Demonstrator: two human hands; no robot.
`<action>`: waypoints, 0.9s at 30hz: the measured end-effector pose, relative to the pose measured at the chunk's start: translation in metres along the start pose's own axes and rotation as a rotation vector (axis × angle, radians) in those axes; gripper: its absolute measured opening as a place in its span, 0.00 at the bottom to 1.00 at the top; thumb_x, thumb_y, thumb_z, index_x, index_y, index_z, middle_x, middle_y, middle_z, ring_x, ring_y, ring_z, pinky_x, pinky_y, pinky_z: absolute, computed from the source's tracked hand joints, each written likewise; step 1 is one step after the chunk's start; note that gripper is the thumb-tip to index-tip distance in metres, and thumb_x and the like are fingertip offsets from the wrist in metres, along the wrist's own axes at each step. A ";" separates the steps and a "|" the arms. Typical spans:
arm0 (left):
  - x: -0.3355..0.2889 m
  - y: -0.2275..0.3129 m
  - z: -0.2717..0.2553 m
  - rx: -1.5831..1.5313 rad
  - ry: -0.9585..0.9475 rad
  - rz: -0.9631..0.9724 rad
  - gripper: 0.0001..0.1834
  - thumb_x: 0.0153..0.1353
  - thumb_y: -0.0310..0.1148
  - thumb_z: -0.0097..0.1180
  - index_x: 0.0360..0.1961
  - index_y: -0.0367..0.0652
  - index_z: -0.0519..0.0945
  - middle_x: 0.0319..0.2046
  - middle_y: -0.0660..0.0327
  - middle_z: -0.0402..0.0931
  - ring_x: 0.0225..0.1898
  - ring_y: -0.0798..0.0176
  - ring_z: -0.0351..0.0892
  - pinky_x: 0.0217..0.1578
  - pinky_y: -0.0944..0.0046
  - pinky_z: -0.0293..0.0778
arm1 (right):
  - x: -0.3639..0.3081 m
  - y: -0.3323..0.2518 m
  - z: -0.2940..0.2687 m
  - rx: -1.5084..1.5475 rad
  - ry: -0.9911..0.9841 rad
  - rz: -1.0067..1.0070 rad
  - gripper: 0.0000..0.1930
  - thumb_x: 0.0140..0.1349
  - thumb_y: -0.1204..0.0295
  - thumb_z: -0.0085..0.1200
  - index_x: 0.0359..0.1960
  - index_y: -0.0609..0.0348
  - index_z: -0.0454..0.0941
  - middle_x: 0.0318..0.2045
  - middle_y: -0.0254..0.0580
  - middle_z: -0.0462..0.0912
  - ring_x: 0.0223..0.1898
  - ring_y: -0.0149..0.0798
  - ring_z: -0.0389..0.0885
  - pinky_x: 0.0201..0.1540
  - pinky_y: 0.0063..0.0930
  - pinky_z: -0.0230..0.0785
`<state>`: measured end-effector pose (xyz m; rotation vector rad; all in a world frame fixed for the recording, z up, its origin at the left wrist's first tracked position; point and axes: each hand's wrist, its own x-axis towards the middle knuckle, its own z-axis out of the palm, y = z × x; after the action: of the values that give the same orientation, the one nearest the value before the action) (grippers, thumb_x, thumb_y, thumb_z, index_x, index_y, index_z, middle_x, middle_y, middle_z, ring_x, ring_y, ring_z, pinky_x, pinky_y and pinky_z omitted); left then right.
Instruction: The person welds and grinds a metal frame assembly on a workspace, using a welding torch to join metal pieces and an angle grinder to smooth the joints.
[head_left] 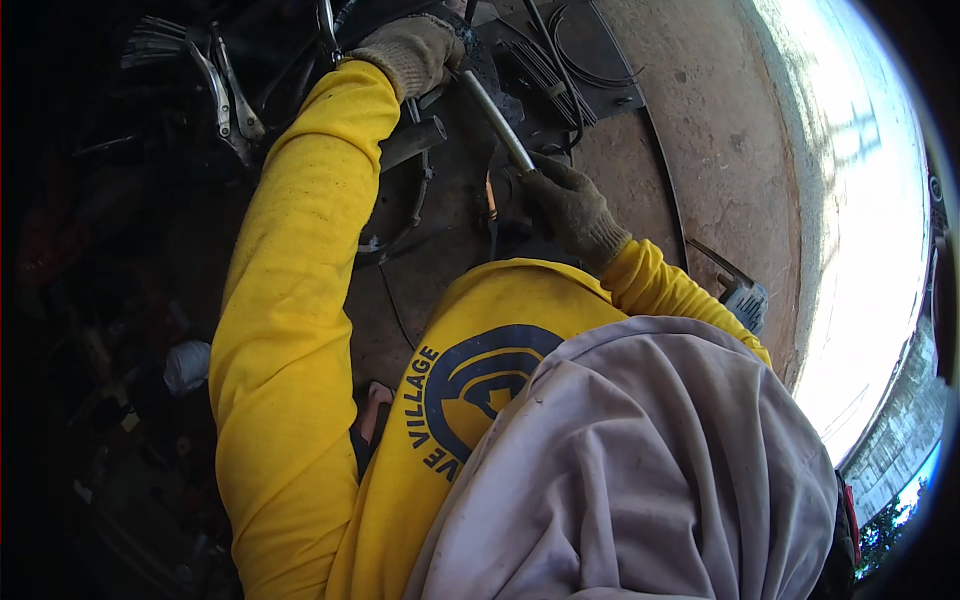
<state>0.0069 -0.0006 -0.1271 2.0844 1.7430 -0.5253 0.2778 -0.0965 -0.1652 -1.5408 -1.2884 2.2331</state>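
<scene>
My right hand (572, 208), in a brown knit glove, is wrapped around the lower end of a silver metal rod (498, 122). The rod slants up and left, its far end reaching my left hand (412, 56). That hand wears the same kind of glove; its fingers look curled, but what they grip is hidden behind the glove. Just below it, a short grey metal pipe (412, 144) juts out over the dark metal work surface (462, 170). A pair of locking pliers (228, 100) sits to the left of my left forearm.
Thin metal rods (548, 80) lie bundled at the far side, beside a loop of dark wire (600, 78). On the right, a grey power tool (744, 298) rests on the brown floor (735, 170). A whitish bundle (187, 366) shows in the dark area at left.
</scene>
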 end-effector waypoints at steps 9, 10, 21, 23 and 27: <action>0.002 0.001 0.010 0.116 0.112 0.055 0.19 0.63 0.34 0.66 0.55 0.59 0.86 0.56 0.57 0.82 0.59 0.51 0.80 0.63 0.54 0.75 | 0.005 -0.001 -0.003 -0.054 0.046 -0.046 0.24 0.74 0.59 0.52 0.66 0.59 0.75 0.35 0.35 0.82 0.31 0.26 0.78 0.34 0.23 0.73; 0.003 -0.003 0.013 0.116 0.110 0.054 0.19 0.63 0.34 0.66 0.55 0.59 0.86 0.56 0.57 0.82 0.59 0.51 0.80 0.63 0.54 0.75 | 0.003 -0.005 -0.005 -0.019 0.032 -0.036 0.22 0.76 0.60 0.51 0.65 0.57 0.76 0.30 0.32 0.80 0.23 0.25 0.75 0.25 0.21 0.69; -0.001 0.010 -0.007 0.064 -0.006 -0.020 0.21 0.61 0.33 0.68 0.56 0.60 0.85 0.57 0.58 0.81 0.60 0.52 0.80 0.64 0.56 0.75 | 0.014 0.015 -0.054 -0.472 -0.171 -0.596 0.15 0.74 0.73 0.51 0.58 0.64 0.79 0.41 0.42 0.82 0.33 0.33 0.82 0.33 0.25 0.77; 0.002 0.010 -0.006 0.085 -0.013 -0.020 0.21 0.61 0.33 0.67 0.56 0.61 0.85 0.57 0.58 0.81 0.60 0.52 0.80 0.64 0.56 0.75 | 0.013 0.014 -0.051 -0.661 -0.110 -0.787 0.15 0.74 0.73 0.51 0.58 0.64 0.79 0.41 0.42 0.82 0.32 0.33 0.82 0.33 0.25 0.77; 0.001 0.007 0.002 0.105 0.028 -0.008 0.21 0.61 0.32 0.67 0.56 0.61 0.85 0.57 0.58 0.81 0.60 0.52 0.79 0.64 0.56 0.75 | 0.003 -0.016 -0.047 -0.217 -0.153 -0.181 0.18 0.75 0.65 0.51 0.60 0.63 0.78 0.34 0.35 0.82 0.27 0.28 0.80 0.29 0.24 0.75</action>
<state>0.0141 -0.0020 -0.1288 2.1666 1.7762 -0.6054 0.3097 -0.0586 -0.1612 -1.2737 -1.6899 2.1929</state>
